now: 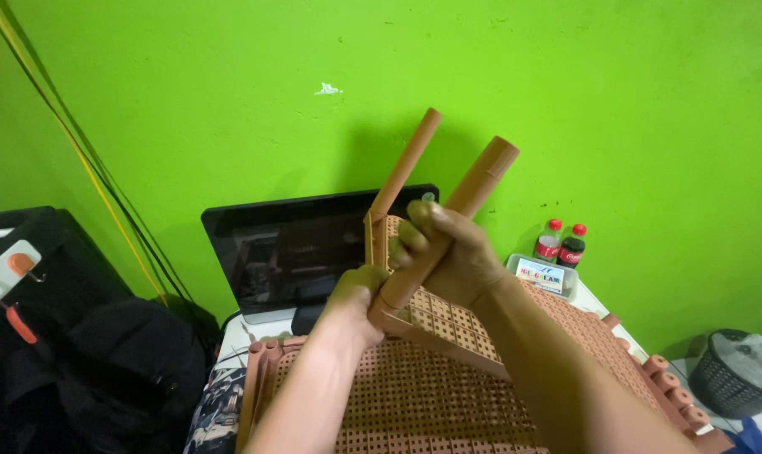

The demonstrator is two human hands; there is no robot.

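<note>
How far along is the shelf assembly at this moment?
Done: one brown tube already stands in the held lattice panel's corner. In hand: the right hand grips a second tube at its corner socket while the left hand steadies the panel. Left: more lattice panels lie below, unjoined.

A dark blank screen [313, 252] leans against the wall; right of it, two red-capped bottles [560, 244] stand behind a labelled rectangular tub [542, 276].

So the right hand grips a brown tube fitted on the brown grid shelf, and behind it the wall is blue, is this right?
Not quite: the wall is bright green, not blue, as the head view shows. The right hand does grip a brown tube fitted on the brown grid shelf.
</note>
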